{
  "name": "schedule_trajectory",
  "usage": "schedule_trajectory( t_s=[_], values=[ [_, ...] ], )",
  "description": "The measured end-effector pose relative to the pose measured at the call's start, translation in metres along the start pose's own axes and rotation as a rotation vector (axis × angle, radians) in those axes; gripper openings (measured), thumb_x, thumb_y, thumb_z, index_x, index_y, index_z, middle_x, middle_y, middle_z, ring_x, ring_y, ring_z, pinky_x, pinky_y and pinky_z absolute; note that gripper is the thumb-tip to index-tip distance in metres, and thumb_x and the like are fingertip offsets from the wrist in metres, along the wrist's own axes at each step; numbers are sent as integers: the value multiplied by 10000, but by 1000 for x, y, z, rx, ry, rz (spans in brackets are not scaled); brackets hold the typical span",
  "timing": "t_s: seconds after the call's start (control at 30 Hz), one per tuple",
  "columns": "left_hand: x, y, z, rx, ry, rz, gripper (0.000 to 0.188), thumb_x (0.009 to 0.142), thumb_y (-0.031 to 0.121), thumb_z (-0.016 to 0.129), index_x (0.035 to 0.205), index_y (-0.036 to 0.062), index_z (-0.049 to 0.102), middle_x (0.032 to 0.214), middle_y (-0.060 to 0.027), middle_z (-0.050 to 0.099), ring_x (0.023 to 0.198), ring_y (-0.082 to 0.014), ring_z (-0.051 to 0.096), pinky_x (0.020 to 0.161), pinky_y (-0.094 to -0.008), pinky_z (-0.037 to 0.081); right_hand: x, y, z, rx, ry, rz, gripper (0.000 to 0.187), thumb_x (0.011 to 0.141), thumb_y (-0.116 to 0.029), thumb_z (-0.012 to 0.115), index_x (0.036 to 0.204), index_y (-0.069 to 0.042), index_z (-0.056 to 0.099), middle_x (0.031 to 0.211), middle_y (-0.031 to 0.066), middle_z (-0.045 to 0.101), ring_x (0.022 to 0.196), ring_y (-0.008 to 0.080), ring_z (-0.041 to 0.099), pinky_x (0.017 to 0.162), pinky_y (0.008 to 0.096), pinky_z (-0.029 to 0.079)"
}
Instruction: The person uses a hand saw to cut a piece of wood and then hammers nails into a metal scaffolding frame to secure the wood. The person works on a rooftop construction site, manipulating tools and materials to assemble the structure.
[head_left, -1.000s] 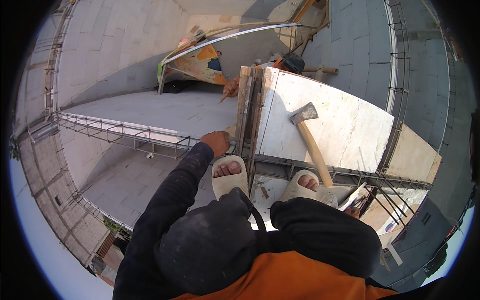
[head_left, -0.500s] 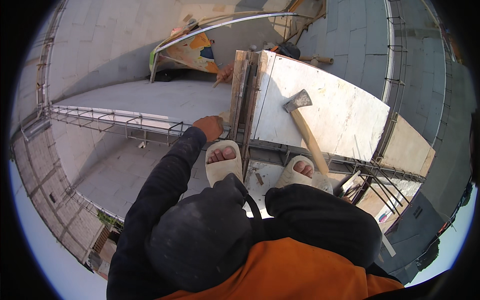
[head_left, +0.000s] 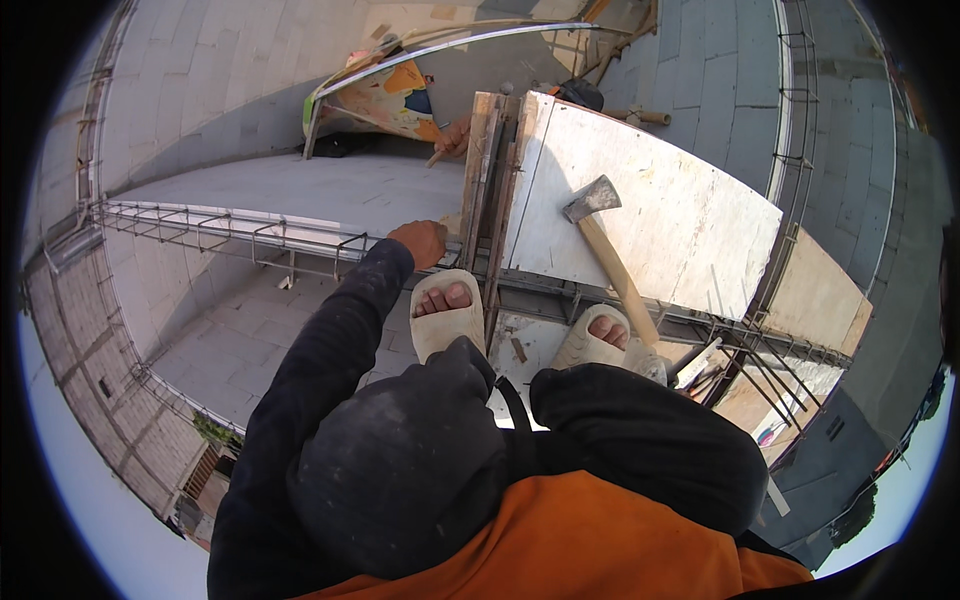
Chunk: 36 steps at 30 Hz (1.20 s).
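My left hand [head_left: 420, 243] is closed, back of the hand up, at the edge of the formwork beside the upright wooden boards [head_left: 483, 185]. What its fingers grip is hidden. My right hand does not show. A hatchet [head_left: 618, 265] with a pale wooden handle lies on the white panel [head_left: 680, 200], its grey metal head toward the boards and its handle end near my right sandal [head_left: 600, 338]. Beyond the boards, a co-worker's hand [head_left: 455, 136] is closed on a short wooden stick [head_left: 434, 159]. A small round grey thing [head_left: 507, 88] shows at the far end of the boards.
My left sandal [head_left: 447, 315] stands close to the boards. A steel rebar cage [head_left: 230, 235] runs off to the left, and loose bars [head_left: 765, 375] jut out at right. Below are grey block walls [head_left: 720, 90]. A colourful cloth [head_left: 385, 100] is at the far side.
The small round grey thing has come into sight at the boards' far end. My view has shifted slightly; my left hand stays at the same edge and the hatchet still lies on the panel.
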<state>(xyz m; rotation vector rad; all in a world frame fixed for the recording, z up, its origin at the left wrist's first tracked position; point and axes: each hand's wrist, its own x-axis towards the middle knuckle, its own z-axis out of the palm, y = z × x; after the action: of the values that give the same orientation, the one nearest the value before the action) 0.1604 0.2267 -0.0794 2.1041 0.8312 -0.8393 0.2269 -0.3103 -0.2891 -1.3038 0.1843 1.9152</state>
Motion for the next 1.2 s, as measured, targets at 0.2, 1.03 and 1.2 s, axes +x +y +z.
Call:
schedule_trajectory(
  t_s=[0.2, 1.03, 1.2],
  values=[
    [3, -2, -1, 132, -4, 119, 435, 943, 214, 556, 1315, 45, 705, 1071, -294, 744, 960, -473, 735, 882, -531, 594, -3, -6, 9, 277, 108, -51, 491, 1144, -323, 338, 1551, -86, 476, 1506, 153, 566, 1394, 289, 538, 1156, 424, 473],
    [-3, 13, -19, 15, -17, 26, 421, 920, 207, 576, 1256, -2, 720, 1109, -329, 728, 1027, -473, 725, 934, -531, 575, -21, -32, 24, -63, 217, -69, 406, 1047, -256, 508, 1379, -30, 565, 1330, 202, 652, 1229, 337, 650, 1036, 431, 556],
    [-1, -7, -3, 48, -10, -9, 424, 922, 219, 579, 1238, -28, 717, 1051, -339, 730, 962, -481, 735, 881, -528, 591, -46, -64, 33, -461, 372, -45, 396, 1012, -272, 555, 1317, -25, 607, 1288, 214, 672, 1201, 351, 667, 1018, 440, 563]
  ],
)
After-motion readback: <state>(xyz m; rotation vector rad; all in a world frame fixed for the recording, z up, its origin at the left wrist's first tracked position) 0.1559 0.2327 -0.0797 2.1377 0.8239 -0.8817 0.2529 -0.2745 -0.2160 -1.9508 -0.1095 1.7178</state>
